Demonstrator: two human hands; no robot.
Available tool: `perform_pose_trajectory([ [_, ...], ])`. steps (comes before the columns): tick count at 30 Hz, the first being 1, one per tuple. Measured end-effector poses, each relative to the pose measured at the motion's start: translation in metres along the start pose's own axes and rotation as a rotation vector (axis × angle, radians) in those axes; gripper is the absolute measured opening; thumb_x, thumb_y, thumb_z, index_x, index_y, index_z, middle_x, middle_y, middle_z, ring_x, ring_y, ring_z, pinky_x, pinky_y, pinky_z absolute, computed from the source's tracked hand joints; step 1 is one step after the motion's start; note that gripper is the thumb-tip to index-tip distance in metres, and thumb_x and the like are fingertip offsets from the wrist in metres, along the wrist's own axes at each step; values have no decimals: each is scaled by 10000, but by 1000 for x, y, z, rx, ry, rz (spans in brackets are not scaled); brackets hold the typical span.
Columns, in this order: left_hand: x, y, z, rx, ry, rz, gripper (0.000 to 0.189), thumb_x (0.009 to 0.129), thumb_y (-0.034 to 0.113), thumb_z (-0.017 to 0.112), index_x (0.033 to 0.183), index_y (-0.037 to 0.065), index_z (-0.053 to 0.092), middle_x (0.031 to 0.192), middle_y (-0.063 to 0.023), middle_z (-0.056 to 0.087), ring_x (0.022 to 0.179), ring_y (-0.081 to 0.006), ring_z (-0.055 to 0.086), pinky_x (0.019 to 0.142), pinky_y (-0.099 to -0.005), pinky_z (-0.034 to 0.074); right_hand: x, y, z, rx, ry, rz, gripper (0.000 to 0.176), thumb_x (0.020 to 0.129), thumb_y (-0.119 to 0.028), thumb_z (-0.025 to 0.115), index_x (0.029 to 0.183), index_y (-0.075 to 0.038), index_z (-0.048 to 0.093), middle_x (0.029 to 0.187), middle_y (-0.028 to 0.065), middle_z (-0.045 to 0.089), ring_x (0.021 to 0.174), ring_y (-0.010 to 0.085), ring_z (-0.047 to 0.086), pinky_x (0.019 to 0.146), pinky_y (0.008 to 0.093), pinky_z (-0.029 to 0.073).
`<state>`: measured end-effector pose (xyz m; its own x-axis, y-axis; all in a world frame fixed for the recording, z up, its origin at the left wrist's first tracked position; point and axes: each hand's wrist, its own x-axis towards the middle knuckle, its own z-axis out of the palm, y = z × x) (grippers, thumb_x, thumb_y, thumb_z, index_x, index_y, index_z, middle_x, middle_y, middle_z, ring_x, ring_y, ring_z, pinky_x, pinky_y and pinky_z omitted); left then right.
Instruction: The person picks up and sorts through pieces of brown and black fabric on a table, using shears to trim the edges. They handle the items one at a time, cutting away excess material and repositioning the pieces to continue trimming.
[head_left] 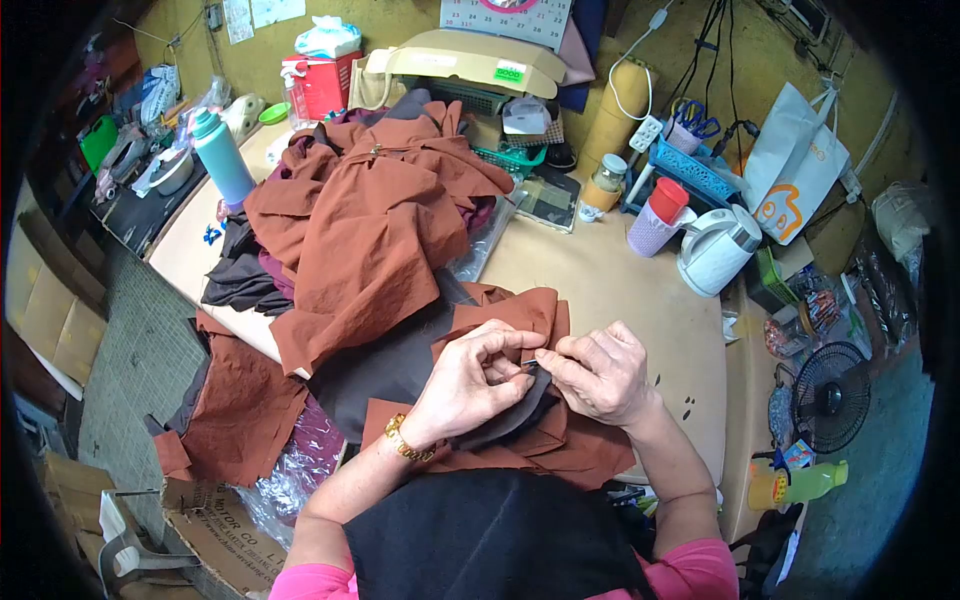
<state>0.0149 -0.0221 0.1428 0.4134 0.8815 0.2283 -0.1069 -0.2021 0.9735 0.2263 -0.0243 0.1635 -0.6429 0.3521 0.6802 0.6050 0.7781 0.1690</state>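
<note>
While the left hand (480, 375) pinches brown cloth (515, 312), the right hand (597, 372) grips a small dark tool (531, 363) close by.

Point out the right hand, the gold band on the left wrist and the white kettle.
Right hand (608, 376): head view, back of the hand.
Gold band (404, 443): head view, its links at the wrist.
White kettle (716, 256): head view, side of its body.

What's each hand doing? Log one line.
left hand: touching rust-brown cloth | right hand: pinching small dark item | gold watch: left wrist
</note>
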Motion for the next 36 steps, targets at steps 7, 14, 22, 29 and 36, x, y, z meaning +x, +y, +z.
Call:
perform_pose_trajectory([
  [7,1,-1,0,34,-12,22,395,783,-51,680,1176,-12,668,928,9,526,706,-5,487,648,-164,420,-3,0,1,-3,16,5,278,667,-105,730,945,-118,731,844,-17,626,639,136,573,563,319,390],
  [14,28,3,-11,48,53,230,389,810,-72,650,1194,-14,630,1010,-8,580,786,-22,577,690,-186,492,-1,-6,5,349,303,598,232,781,-12,755,984,-85,668,755,29,552,687,183,587,556,301,433],
  [22,74,86,-14,156,311,633,412,795,-44,688,1202,12,660,977,-10,605,800,-50,607,722,-193,487,-64,-50,70,711,-322,1163,288,761,-104,779,995,32,678,754,26,632,721,111,565,655,310,486],
  [29,16,80,-68,623,-9,344,646,691,38,769,1314,54,601,1014,-84,598,808,-162,576,734,-280,486,-32,126,-74,199,-488,699,274,649,116,563,849,-13,697,844,161,683,874,301,664,789,377,504],
  [36,-24,-20,-32,858,169,140,642,751,-13,726,1353,39,510,1073,-160,524,826,-287,574,772,-335,503,83,179,11,-221,318,401,455,820,-98,718,1255,-163,599,1167,102,635,1010,310,657,822,401,558],
])
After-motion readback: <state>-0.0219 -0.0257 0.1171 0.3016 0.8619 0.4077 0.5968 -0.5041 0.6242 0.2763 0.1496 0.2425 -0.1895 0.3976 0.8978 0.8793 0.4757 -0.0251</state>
